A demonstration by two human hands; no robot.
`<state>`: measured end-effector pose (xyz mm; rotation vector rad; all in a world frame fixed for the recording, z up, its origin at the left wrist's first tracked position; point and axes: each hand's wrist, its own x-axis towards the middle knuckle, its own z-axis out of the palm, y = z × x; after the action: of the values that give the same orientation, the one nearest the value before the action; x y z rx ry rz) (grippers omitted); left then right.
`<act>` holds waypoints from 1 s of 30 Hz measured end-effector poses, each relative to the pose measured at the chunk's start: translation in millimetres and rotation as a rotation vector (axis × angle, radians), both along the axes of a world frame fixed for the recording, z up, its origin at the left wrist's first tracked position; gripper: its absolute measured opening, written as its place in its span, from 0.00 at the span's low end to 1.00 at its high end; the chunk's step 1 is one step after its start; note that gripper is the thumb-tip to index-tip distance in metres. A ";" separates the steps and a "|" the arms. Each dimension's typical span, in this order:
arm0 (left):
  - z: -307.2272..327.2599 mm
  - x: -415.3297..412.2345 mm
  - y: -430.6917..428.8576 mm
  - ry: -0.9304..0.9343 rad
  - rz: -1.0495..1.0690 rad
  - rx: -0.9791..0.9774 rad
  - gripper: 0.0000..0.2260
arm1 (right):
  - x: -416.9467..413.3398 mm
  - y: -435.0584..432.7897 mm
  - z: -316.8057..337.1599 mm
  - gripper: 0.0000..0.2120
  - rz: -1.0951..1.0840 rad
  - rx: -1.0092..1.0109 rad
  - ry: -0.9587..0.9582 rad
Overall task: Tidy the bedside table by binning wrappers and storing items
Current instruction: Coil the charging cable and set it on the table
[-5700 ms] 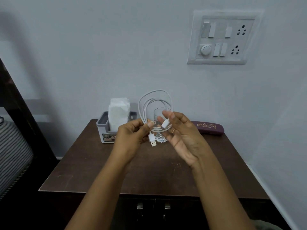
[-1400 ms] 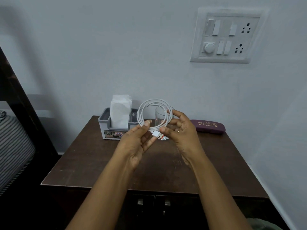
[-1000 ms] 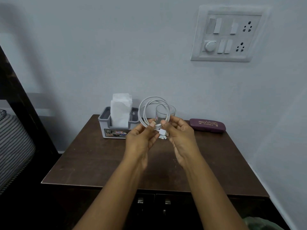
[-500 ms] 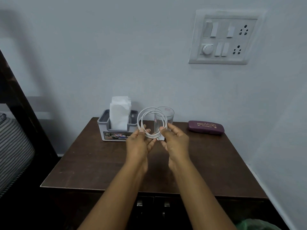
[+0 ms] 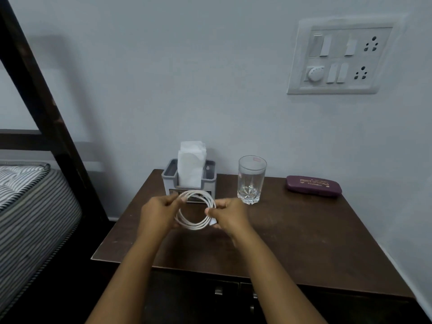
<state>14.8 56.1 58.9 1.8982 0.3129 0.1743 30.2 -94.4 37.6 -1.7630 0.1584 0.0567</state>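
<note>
Both forearms reach forward, left hand (image 5: 161, 212) and right hand (image 5: 228, 215) each seemingly pinching the coiled cable (image 5: 196, 210) closed-grip.

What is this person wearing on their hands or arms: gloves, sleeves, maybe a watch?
Nothing that shows. The left hand and right hand are bare, without gloves. No sleeve, watch or bracelet is visible anywhere down to the picture's bottom edge.
</note>
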 end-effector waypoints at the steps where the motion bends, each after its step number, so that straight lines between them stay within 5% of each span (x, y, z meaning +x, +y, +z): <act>1: -3.8 0.4 5.6 0.038 0.001 0.067 0.12 | 1.4 5.9 -5.0 0.07 0.030 -0.033 0.028; 11: -29.2 7.2 39.6 0.222 0.001 0.448 0.08 | 6.5 28.2 -22.8 0.11 0.157 -0.262 0.058; 17: -30.0 4.0 47.9 0.225 -0.104 0.328 0.13 | 2.7 21.4 -14.1 0.17 0.192 -0.419 -0.009; 23: -20.8 2.6 56.5 0.250 -0.224 0.469 0.22 | 0.0 -15.0 -17.3 0.23 0.314 -0.137 0.128; 30: -18.8 4.0 50.2 0.454 -0.277 0.338 0.26 | 1.3 -6.6 -18.1 0.13 0.379 -0.353 -0.007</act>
<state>18.8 106.3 40.1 2.2854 0.3344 -0.4209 31.5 -101.0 19.5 -2.1259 -0.1851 0.3127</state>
